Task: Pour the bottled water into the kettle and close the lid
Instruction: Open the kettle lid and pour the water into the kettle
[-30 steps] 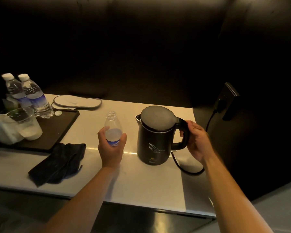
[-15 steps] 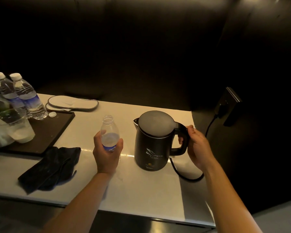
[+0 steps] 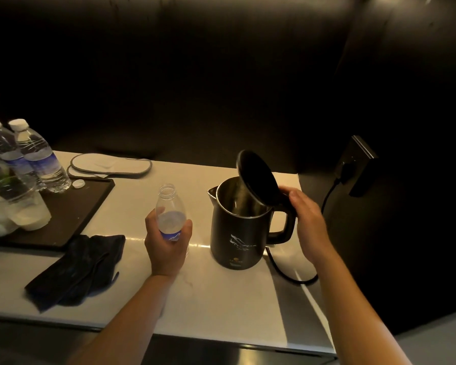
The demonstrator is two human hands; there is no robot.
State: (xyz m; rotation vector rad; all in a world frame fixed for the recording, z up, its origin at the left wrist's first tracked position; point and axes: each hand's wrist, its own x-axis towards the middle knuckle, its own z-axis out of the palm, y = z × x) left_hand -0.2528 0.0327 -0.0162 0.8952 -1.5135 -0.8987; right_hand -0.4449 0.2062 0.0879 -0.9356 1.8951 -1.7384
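Observation:
A black electric kettle (image 3: 236,241) stands on the pale counter (image 3: 221,306), right of centre. Its lid (image 3: 257,179) is flipped up, showing the steel inside. My right hand (image 3: 307,222) is wrapped around the kettle's handle, thumb at the top near the lid hinge. My left hand (image 3: 167,245) holds an uncapped clear water bottle (image 3: 170,209) upright, just left of the kettle and apart from it. The bottle's lower part is hidden by my fingers.
A dark tray (image 3: 71,219) at the left carries two capped water bottles (image 3: 37,156), a loose white cap (image 3: 78,183) and clear cups (image 3: 19,206). A black cloth (image 3: 77,270) lies in front of it. The kettle's cord (image 3: 292,275) runs right to a wall socket (image 3: 353,167).
The kettle's lid was closed and has sprung up to open. My right hand stays on the handle. The bottle in my left hand has barely moved.

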